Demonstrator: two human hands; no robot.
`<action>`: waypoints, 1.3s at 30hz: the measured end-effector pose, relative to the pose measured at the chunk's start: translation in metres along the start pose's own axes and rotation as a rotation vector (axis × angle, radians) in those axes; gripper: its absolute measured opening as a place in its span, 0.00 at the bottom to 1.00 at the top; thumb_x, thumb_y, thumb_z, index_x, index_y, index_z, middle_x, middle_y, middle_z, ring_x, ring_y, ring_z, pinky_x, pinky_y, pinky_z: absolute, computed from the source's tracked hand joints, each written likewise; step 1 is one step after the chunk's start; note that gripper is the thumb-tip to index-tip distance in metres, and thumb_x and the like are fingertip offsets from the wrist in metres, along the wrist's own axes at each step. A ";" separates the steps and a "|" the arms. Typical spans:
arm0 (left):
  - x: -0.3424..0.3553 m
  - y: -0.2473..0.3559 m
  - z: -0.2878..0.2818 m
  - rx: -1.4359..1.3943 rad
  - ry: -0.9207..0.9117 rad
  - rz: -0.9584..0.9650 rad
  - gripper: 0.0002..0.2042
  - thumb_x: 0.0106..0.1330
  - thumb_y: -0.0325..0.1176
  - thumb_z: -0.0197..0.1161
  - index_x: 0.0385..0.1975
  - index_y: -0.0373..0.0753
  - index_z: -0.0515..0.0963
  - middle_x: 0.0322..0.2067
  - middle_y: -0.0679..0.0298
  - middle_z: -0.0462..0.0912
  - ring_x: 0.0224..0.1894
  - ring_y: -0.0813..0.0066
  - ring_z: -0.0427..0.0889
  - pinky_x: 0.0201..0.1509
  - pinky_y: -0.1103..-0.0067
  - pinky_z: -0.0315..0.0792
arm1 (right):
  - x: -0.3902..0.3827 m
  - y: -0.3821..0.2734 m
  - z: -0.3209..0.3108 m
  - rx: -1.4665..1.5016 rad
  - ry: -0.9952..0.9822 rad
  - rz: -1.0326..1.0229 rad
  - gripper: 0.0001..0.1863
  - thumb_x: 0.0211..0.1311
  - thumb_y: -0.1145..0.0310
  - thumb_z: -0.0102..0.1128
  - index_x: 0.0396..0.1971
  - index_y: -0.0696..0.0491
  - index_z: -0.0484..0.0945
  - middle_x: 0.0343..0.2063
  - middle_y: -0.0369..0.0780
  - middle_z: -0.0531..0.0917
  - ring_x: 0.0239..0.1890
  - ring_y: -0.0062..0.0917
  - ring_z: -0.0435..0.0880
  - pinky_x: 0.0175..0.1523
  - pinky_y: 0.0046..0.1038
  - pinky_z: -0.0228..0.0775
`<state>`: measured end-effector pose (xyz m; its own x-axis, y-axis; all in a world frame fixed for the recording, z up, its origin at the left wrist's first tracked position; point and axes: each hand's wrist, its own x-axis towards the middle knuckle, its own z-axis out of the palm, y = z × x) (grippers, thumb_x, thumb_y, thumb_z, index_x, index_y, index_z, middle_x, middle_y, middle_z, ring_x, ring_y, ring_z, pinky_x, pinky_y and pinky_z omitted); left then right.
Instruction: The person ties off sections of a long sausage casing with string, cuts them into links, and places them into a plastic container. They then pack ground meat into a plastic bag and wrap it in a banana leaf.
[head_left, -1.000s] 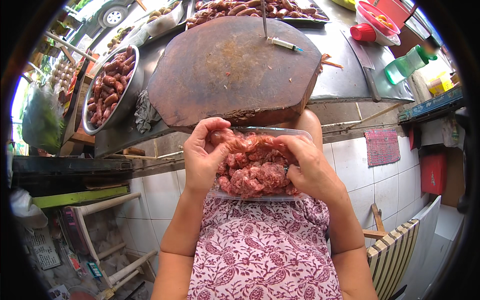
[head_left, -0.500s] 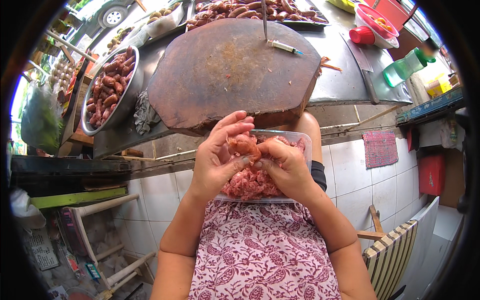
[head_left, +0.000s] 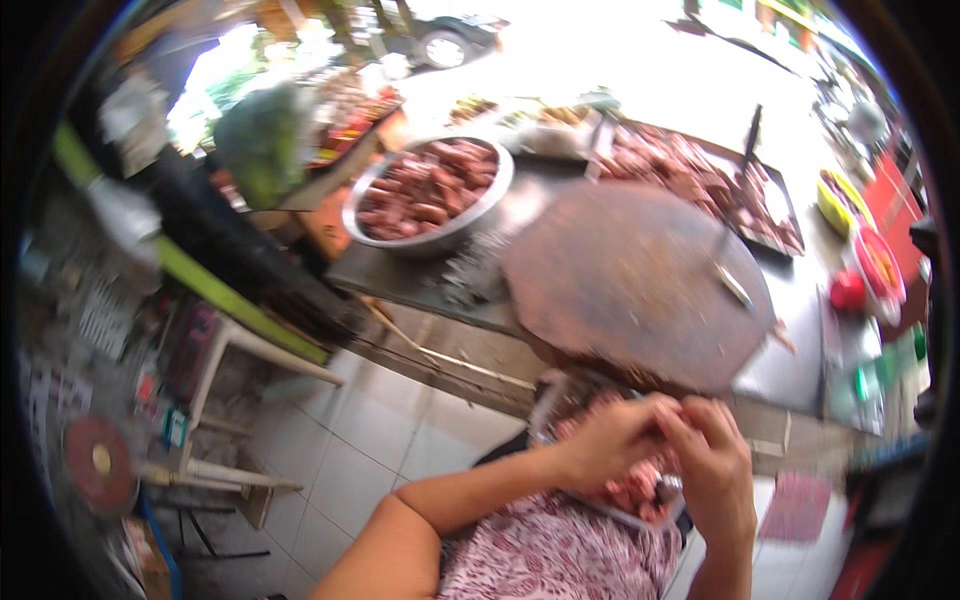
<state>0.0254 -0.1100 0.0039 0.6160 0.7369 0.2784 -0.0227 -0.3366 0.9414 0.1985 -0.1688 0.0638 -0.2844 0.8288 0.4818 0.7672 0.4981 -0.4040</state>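
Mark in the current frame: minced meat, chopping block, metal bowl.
Minced meat [head_left: 630, 491]: head view, on its exposed pink lumps.
Chopping block [head_left: 632, 283]: head view, near the middle of its top surface.
Metal bowl [head_left: 502, 184]: head view, on the right side of its rim.

The chopping block [head_left: 640, 290] is matt wood, the bowl [head_left: 488, 208] glossy metal, the tabletop [head_left: 790, 375] reflective metal, the meat container [head_left: 545, 405] clear plastic, the garment [head_left: 560, 552] matt cloth

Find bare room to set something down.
The chopping block looks mostly bare left of the syringe; so does the tabletop between block and metal bowl, behind the cloth. Bowl, sausage tray and meat container are crowded.
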 end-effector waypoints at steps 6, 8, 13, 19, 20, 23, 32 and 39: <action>-0.007 -0.002 -0.002 -0.154 -0.069 -0.057 0.16 0.67 0.25 0.60 0.54 0.32 0.71 0.39 0.54 0.82 0.45 0.70 0.83 0.51 0.72 0.75 | 0.008 0.000 -0.011 0.041 -0.059 0.035 0.16 0.49 0.83 0.64 0.41 0.60 0.84 0.34 0.44 0.81 0.37 0.39 0.82 0.38 0.36 0.77; -0.010 -0.004 0.002 -0.161 -0.064 -0.059 0.16 0.66 0.25 0.60 0.54 0.32 0.71 0.36 0.58 0.80 0.42 0.74 0.79 0.49 0.75 0.74 | -0.001 0.006 -0.010 0.030 -0.046 0.031 0.14 0.48 0.83 0.65 0.39 0.60 0.83 0.32 0.43 0.81 0.35 0.39 0.83 0.37 0.36 0.76; -0.006 -0.007 0.010 -0.376 -0.146 -0.170 0.14 0.73 0.32 0.59 0.53 0.31 0.71 0.39 0.63 0.79 0.43 0.77 0.76 0.48 0.76 0.73 | -0.012 0.013 0.000 0.015 -0.035 -0.034 0.09 0.51 0.81 0.67 0.33 0.59 0.79 0.30 0.44 0.79 0.32 0.40 0.80 0.36 0.39 0.73; 0.013 -0.015 -0.003 -0.447 -0.496 -0.168 0.16 0.80 0.38 0.51 0.55 0.31 0.72 0.45 0.63 0.78 0.51 0.78 0.75 0.57 0.77 0.71 | -0.010 0.013 -0.007 -0.016 -0.071 -0.158 0.10 0.47 0.80 0.63 0.31 0.56 0.75 0.28 0.41 0.75 0.32 0.37 0.78 0.37 0.38 0.72; 0.015 -0.014 -0.005 -0.297 -0.481 -0.127 0.16 0.80 0.37 0.52 0.55 0.31 0.72 0.46 0.60 0.78 0.52 0.75 0.76 0.59 0.76 0.71 | -0.011 0.015 -0.011 -0.024 -0.088 -0.153 0.09 0.46 0.78 0.62 0.30 0.56 0.75 0.28 0.41 0.75 0.32 0.37 0.77 0.37 0.37 0.71; 0.020 -0.010 -0.008 -0.057 -0.454 0.029 0.14 0.76 0.32 0.53 0.54 0.29 0.72 0.48 0.54 0.77 0.54 0.64 0.76 0.61 0.71 0.70 | -0.014 0.020 -0.021 -0.105 -0.135 -0.170 0.08 0.50 0.73 0.59 0.33 0.56 0.76 0.32 0.41 0.76 0.36 0.33 0.78 0.42 0.35 0.71; 0.031 0.010 -0.001 0.193 -0.355 0.001 0.08 0.69 0.25 0.50 0.42 0.30 0.73 0.43 0.51 0.74 0.49 0.51 0.74 0.57 0.65 0.69 | -0.020 0.029 0.005 -0.139 0.028 -0.100 0.11 0.47 0.76 0.65 0.31 0.57 0.74 0.28 0.42 0.75 0.32 0.35 0.78 0.41 0.37 0.72; 0.026 0.000 0.010 0.112 -0.233 0.044 0.11 0.73 0.27 0.48 0.42 0.28 0.76 0.43 0.57 0.74 0.39 0.68 0.77 0.42 0.76 0.74 | -0.032 0.031 0.019 -0.099 0.293 -0.021 0.09 0.51 0.76 0.65 0.33 0.58 0.76 0.27 0.43 0.76 0.31 0.38 0.79 0.40 0.39 0.75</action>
<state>0.0495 -0.0970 0.0095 0.7812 0.5698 0.2552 0.0258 -0.4378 0.8987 0.2205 -0.1746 0.0209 -0.1342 0.7029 0.6985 0.8196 0.4749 -0.3205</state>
